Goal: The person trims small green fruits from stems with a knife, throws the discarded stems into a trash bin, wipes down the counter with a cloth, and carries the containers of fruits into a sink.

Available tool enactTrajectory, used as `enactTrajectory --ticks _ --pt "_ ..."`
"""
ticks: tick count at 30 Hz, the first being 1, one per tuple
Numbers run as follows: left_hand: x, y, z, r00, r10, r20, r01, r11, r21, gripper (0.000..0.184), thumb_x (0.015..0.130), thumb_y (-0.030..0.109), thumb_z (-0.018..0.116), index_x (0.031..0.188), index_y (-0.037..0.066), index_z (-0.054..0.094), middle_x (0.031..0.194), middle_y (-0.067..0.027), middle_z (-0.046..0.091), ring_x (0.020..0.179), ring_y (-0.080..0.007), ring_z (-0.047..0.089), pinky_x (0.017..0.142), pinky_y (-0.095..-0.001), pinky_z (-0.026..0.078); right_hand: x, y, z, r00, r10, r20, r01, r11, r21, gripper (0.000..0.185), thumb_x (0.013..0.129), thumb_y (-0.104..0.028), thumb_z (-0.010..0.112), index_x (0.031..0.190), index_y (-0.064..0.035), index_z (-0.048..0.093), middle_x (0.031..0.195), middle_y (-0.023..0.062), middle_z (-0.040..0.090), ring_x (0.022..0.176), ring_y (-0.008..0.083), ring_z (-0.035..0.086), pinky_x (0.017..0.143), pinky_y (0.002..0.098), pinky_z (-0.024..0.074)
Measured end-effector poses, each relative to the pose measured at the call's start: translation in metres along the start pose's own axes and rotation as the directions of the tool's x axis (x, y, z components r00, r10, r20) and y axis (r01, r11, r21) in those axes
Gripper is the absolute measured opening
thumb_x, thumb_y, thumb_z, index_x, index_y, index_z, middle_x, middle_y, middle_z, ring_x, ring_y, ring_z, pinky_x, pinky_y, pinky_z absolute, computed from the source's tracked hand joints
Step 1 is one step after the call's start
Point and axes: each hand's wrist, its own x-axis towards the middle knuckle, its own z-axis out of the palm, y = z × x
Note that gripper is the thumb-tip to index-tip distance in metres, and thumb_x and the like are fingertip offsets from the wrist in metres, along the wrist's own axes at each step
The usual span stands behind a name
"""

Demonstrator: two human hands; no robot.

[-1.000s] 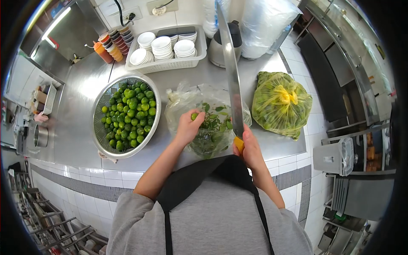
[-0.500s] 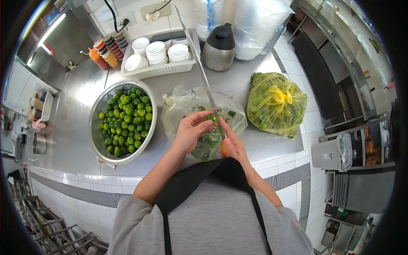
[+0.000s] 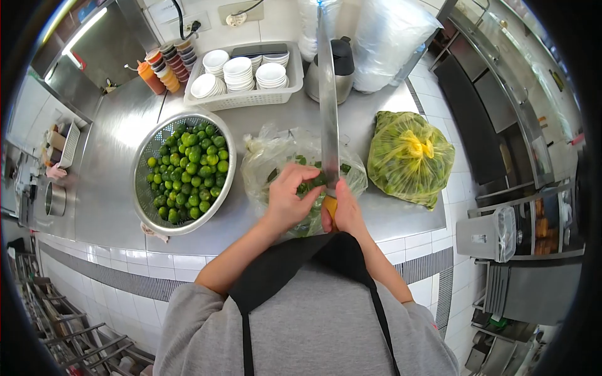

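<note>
Left hand [image 3: 288, 199] pinches one lime [image 3: 320, 180]; right hand [image 3: 347, 210] grips knife [image 3: 329, 119]. Under them, leafy plastic bag [image 3: 256, 161]; left, colander [image 3: 143, 170] already heaped with green limes [image 3: 188, 170]; right, knotted bag [image 3: 411, 169], untouched.

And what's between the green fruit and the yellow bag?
In the head view, a clear bag with leaves in it lies between the green fruit and yellow bag; the left hand, right hand and knife are there too.

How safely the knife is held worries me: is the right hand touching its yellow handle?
Touching: the head view shows the yellow handle gripped in the right hand, with the blade pointing away from the person.
</note>
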Motion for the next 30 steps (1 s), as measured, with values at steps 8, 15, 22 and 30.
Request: enactTrajectory --ticks 8,15,22,30 --pt "-0.009 -0.024 -0.017 0.894 -0.286 0.345 -0.030 0.731 0.682 0.030 0.074 0.005 0.054 0.104 0.004 0.055 0.091 -0.0122 0.054 0.085 -0.0262 0.056 0.069 -0.0355 0.049 0.011 0.016 -0.006 0.992 -0.123 -0.022 0.123 0.992 0.027 0.054 0.092 -0.050 0.020 0.135 -0.0180 0.019 0.048 0.0041 0.040 0.035 0.0123 0.037 0.035 0.0245 0.0345" --pt "0.030 0.024 -0.103 0.977 -0.211 -0.003 0.108 0.487 0.867 0.042 0.068 0.003 0.060 0.109 0.003 0.053 0.102 -0.0145 0.053 0.092 -0.0300 0.052 0.079 -0.0380 0.044 0.002 0.006 -0.033 0.956 -0.268 -0.120 0.265 0.963 -0.043 0.051 0.093 -0.048 0.018 0.132 -0.0168 0.026 0.045 0.0029 0.037 0.033 0.0111 0.035 0.032 0.0227 0.0326" --pt "0.035 -0.019 -0.043 0.929 -0.168 0.331 -0.003 0.888 0.459 0.021 0.072 0.008 0.056 0.092 0.004 0.060 0.093 -0.0140 0.058 0.089 -0.0298 0.055 0.078 -0.0369 0.045 -0.006 0.007 -0.057 0.932 -0.237 -0.276 0.274 0.956 0.105 0.050 0.091 -0.052 0.020 0.123 -0.0168 0.035 0.046 0.0036 0.035 0.034 0.0132 0.035 0.035 0.0249 0.0337" --pt "0.037 -0.086 0.090 0.806 -0.122 0.579 -0.159 0.898 0.411 0.026 0.071 0.014 0.055 0.094 0.003 0.058 0.084 -0.0168 0.059 0.079 -0.0339 0.058 0.070 -0.0413 0.047 -0.026 0.010 -0.064 0.900 -0.329 -0.284 0.365 0.927 0.083 0.057 0.090 -0.051 0.029 0.128 -0.0090 0.031 0.046 0.0034 0.039 0.034 0.0105 0.036 0.034 0.0224 0.0331"
